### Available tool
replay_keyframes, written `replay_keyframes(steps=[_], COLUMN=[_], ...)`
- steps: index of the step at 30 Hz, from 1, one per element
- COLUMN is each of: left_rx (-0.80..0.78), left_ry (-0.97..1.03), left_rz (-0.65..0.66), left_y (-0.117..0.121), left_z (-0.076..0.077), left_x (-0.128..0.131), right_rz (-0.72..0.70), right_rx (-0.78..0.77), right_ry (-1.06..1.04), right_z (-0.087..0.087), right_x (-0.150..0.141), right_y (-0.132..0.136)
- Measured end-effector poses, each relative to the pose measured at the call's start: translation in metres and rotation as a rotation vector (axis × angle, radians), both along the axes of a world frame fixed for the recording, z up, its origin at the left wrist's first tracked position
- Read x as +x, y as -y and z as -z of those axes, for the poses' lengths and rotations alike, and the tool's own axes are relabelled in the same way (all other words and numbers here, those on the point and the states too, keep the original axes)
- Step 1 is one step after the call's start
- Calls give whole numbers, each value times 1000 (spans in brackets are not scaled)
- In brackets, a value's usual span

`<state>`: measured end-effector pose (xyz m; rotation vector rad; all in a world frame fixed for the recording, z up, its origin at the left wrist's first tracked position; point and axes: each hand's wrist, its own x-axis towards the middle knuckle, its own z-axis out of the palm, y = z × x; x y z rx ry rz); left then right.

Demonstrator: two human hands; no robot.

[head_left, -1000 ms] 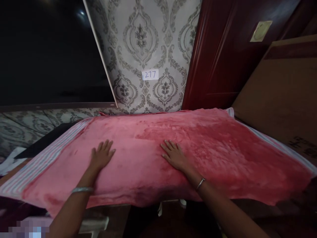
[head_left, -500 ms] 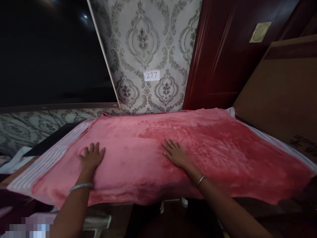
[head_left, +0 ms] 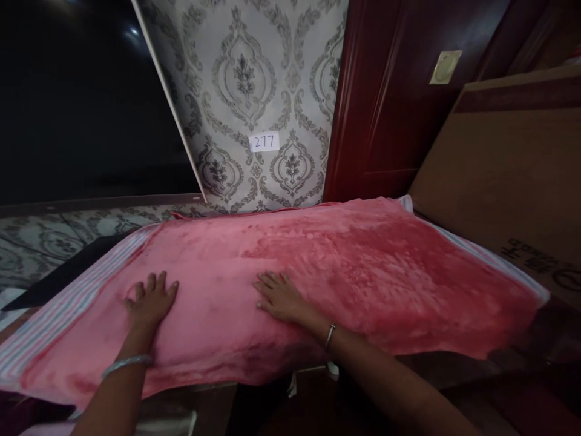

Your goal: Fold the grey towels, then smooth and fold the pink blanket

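A pink-red plush blanket lies spread over a surface in front of me, its pile smooth and light on the left, ruffled and darker on the right. My left hand rests flat on the pale left part with its fingers spread. Nearer the middle, my right hand also lies palm down on the plush, fingers stretched towards the left. Neither hand grips anything. Under the blanket's left side shows a striped cloth, and a strip of it also appears along the right edge.
Behind stands a patterned wall with a paper label reading 277. A dark television screen is at the left. On the right are a dark red wooden panel and a large cardboard box close beside the blanket.
My right hand has slid left across the blanket, closer to my left hand. The view has turned slightly right. My left hand stays at about the same place on the plush.
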<state>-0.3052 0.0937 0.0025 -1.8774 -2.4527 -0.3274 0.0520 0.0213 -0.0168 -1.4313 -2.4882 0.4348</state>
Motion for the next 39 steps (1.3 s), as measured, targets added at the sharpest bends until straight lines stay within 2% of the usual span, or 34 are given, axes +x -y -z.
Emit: replay_keyframes(steps=[2, 5, 8, 12, 14, 16, 18, 22, 24, 26, 28, 32, 34, 36, 39], left_rx=[9, 19, 36, 19, 16, 36, 44, -5, -38, -51, -43, -64, -49, -14, 57], left_ry=[5, 12, 14, 23, 23, 13, 4, -1, -13, -44, -95, -165, -157, -131, -80], left_rz=[2, 14, 24, 19, 12, 8, 11, -18, -41, 22, 174, 524, 629, 670, 649], left_y=[0, -1, -2, -2, -2, -1, -1, -1, -1, 0, 0, 1, 0, -3, -9], left_z=[0, 1, 2, 1, 1, -1, -3, -15, -21, -24, -24, -17, -11, -3, 10], left_x=[0, -2, -3, -2, 0, 2, 2, 3, 12, 33, 69, 163, 200, 221, 227], right_rz=[52, 217, 417, 696, 803, 860, 884, 903, 912, 929, 896, 614, 445, 302, 154], right_rx=[13, 31, 45, 25, 23, 36, 51, 64, 53, 36, 33, 73, 89, 93, 86], right_ry=[28, 105, 210, 340, 371, 387, 399, 415, 402, 369, 311, 156, 81, 25, -15], right_z=[3, 8, 16, 30, 36, 40, 42, 39, 32, 23, 12, -7, -11, -10, -6], right_x=[15, 58, 121, 212, 247, 267, 275, 270, 265, 255, 235, 164, 122, 85, 48], right_y=[-4, -7, -1, 19, 30, 38, 42, 43, 43, 42, 41, 33, 29, 25, 20])
